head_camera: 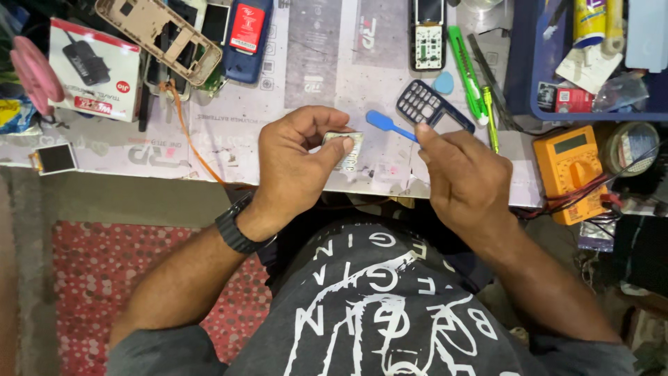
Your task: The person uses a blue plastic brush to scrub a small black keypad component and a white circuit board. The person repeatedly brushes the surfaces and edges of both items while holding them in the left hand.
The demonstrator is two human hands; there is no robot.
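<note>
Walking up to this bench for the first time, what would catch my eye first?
Most likely the two hands at the table's near edge: the left hand pinches a small silvery part, while the right hand holds a blue plastic tool toward it. Next, the bright orange multimeter at the right, and the opened phone casings, such as the beige frame at top left.

Blue plastic tool [387, 125] at the right hand's fingertips [426, 132]; small silver-grey part [350, 149] between the left hand's fingers [334, 147]; dark blue keypad frame [430, 106] just beyond the fingertips.
</note>
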